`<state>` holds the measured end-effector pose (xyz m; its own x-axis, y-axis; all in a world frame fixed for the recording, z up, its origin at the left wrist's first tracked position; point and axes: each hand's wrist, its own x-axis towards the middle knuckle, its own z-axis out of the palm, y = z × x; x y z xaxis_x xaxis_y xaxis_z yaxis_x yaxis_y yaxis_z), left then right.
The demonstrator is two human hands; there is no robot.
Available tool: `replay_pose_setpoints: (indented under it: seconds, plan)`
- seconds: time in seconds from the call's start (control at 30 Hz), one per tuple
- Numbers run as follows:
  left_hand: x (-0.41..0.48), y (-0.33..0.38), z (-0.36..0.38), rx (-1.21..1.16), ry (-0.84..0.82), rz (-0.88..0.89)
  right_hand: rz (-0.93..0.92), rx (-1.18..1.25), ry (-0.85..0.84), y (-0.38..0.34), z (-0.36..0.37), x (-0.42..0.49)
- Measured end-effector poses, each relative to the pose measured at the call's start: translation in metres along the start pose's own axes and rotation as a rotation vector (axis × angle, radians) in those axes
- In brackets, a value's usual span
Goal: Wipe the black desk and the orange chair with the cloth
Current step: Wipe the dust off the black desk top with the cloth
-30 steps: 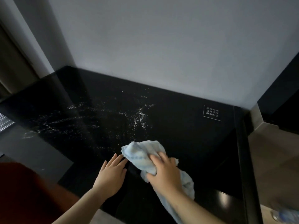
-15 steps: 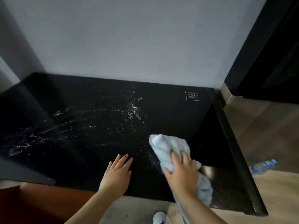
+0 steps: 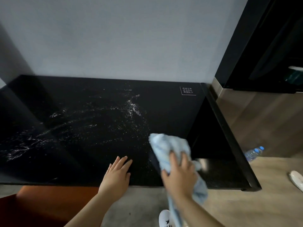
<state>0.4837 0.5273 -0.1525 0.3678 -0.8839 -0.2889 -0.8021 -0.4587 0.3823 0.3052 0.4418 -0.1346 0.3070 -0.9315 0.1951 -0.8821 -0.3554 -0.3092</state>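
Observation:
The black desk stands against a grey wall, with streaks of white droplets across its middle and left. My right hand grips a crumpled light blue cloth and presses it on the desk's front right part; the cloth's tail hangs down past the desk's front edge. My left hand lies flat, fingers together, on the desk near its front edge, to the left of the cloth. The orange chair shows at the bottom left, below the desk's front edge.
A small white printed label marks the desk's back right corner. Plastic water bottles lie on the wooden floor to the right, with a white slipper nearby. My white shoe is below the desk. A dark cabinet stands at right.
My right hand has slid the cloth rightward across the desk's front. The view has swung right, bringing the floor, bottles and cabinet into sight. My left hand stays flat on the desk.

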Motion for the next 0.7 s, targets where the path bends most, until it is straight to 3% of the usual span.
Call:
replay_pose_setpoints:
  seconds: [0.1, 0.17, 0.23, 0.33, 0.4, 0.57, 0.7]
  plan:
    - [-0.001, -0.002, 0.002, 0.014, 0.036, -0.002, -0.220, 0.039, -0.009, -0.018, 0.005, -0.010]
    - [-0.001, -0.003, 0.002, 0.004, 0.029, 0.004, -0.223, -0.004, -0.014, 0.008, -0.001, 0.002]
    - [-0.001, -0.003, 0.001, -0.001, 0.021, 0.009, -0.043, -0.120, -0.012, 0.054, -0.010, 0.015]
    - [-0.001, 0.000, 0.000, -0.020, 0.031, 0.002, 0.274, -0.091, 0.103, 0.108, -0.018, 0.027]
    - [-0.001, 0.004, -0.002, -0.038, 0.037, -0.015, 0.338, -0.081, 0.114, 0.099, -0.017, 0.027]
    - [0.003, 0.018, -0.006, -0.048, 0.113, -0.111, -0.076, 0.007, -0.031, 0.010, -0.001, -0.010]
    - [0.004, 0.033, -0.004, 0.011, 0.223, -0.222, -0.296, 0.077, -0.054, 0.013, -0.006, -0.002]
